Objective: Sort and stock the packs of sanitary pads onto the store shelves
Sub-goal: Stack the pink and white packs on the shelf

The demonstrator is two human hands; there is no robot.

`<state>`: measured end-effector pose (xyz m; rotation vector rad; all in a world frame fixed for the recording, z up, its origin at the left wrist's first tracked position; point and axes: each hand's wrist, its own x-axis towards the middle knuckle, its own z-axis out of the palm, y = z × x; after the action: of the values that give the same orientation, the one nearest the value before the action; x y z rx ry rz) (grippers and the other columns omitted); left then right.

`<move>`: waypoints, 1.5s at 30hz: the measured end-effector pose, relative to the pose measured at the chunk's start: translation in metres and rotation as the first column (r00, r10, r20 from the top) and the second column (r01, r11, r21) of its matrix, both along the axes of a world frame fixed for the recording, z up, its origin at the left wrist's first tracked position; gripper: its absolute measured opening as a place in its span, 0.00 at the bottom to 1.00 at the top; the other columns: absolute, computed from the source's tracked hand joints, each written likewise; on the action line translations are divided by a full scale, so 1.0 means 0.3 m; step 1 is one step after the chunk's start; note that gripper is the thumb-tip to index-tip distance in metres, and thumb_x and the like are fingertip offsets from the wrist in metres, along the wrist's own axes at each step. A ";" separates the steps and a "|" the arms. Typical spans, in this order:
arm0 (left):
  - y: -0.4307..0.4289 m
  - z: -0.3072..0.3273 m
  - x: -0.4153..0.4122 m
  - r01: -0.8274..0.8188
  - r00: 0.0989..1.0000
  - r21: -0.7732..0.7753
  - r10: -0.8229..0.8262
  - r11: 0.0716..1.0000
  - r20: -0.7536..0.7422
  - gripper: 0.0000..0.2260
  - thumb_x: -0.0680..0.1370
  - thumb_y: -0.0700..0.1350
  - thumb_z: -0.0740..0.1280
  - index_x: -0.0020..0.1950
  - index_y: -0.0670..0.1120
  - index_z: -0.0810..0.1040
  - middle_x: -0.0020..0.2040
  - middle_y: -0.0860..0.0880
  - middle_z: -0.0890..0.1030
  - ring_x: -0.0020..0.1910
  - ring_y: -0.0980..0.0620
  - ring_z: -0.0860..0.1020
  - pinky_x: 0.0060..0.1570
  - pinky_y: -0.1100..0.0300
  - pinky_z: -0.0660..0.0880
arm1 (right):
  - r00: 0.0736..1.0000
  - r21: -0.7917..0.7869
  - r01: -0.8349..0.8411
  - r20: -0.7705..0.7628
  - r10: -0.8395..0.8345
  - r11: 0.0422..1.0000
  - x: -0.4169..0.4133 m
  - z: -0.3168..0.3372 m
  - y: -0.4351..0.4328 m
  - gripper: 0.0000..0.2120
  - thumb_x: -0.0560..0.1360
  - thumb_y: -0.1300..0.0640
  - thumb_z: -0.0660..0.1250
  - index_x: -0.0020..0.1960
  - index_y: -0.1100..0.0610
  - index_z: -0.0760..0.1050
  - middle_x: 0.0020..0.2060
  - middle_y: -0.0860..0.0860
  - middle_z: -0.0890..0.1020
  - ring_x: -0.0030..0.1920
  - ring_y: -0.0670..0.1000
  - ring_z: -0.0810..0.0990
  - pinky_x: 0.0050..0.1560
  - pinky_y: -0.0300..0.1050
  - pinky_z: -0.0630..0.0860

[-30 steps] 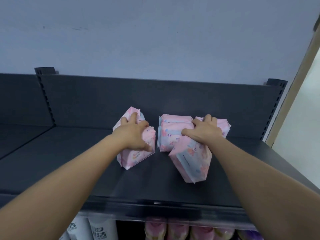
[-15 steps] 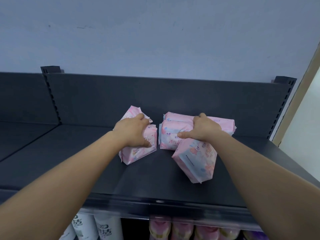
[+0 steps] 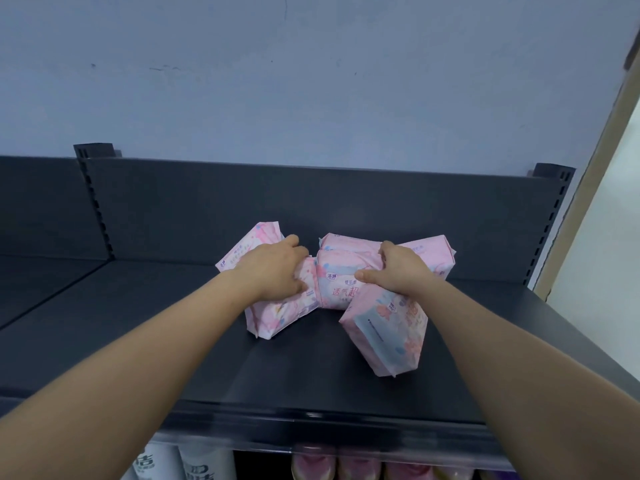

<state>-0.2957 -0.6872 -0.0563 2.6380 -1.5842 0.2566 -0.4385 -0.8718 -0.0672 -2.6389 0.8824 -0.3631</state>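
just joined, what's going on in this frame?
A person is stocking pink pad packs on a dark top shelf. The left hand presses on the left pack, now touching the middle stack. The right hand rests on that stack and on the tilted front pack, which lies askew toward the shelf edge. Another pack sits behind at the right. More goods show on the shelf below.
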 end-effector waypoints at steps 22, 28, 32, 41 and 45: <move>0.184 0.051 0.028 -0.197 0.931 0.076 0.211 0.977 -0.297 0.37 0.61 0.64 0.78 0.60 0.49 0.67 0.61 0.53 0.65 0.55 0.51 0.74 0.55 0.53 0.75 | 0.982 0.379 0.113 -0.181 -0.046 0.919 0.002 0.089 0.156 0.59 0.60 0.32 0.76 0.76 0.61 0.53 0.73 0.55 0.65 0.66 0.58 0.72 0.56 0.51 0.74; 0.210 0.081 0.031 -0.053 0.839 0.237 0.172 0.970 -0.517 0.35 0.64 0.50 0.80 0.65 0.57 0.66 0.59 0.56 0.76 0.59 0.52 0.75 0.58 0.56 0.74 | 0.938 0.467 0.036 -0.321 0.132 0.884 -0.019 0.137 0.167 0.30 0.63 0.50 0.82 0.55 0.65 0.73 0.47 0.57 0.83 0.40 0.57 0.86 0.46 0.54 0.83; 0.193 0.055 0.008 -0.042 0.863 0.061 0.067 0.997 -0.500 0.23 0.66 0.60 0.76 0.53 0.51 0.73 0.51 0.53 0.76 0.48 0.53 0.75 0.50 0.56 0.74 | 0.973 0.503 -0.101 -0.131 0.192 0.858 0.003 0.105 0.211 0.12 0.71 0.64 0.75 0.39 0.58 0.72 0.31 0.51 0.79 0.30 0.49 0.78 0.36 0.43 0.80; 0.224 0.030 -0.018 -0.001 0.899 -0.099 -0.042 0.995 -0.436 0.11 0.74 0.52 0.70 0.52 0.50 0.75 0.57 0.55 0.76 0.52 0.51 0.75 0.56 0.53 0.74 | 0.946 0.452 -0.253 0.301 0.120 0.855 0.044 0.068 0.253 0.15 0.68 0.72 0.73 0.37 0.56 0.71 0.30 0.47 0.81 0.35 0.42 0.81 0.40 0.41 0.74; 0.244 0.076 0.007 -0.084 0.992 -0.160 0.067 0.983 -0.109 0.04 0.74 0.46 0.67 0.41 0.54 0.74 0.50 0.55 0.68 0.55 0.52 0.64 0.58 0.55 0.61 | 0.849 0.565 -0.406 0.523 0.068 0.719 0.041 0.086 0.279 0.16 0.71 0.76 0.68 0.37 0.58 0.69 0.23 0.45 0.80 0.47 0.51 0.83 0.44 0.41 0.78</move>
<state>-0.2937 -0.6140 -0.0335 2.5436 -1.3715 0.2391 -0.4262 -0.7880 -0.0413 -1.8383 0.3751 -0.4848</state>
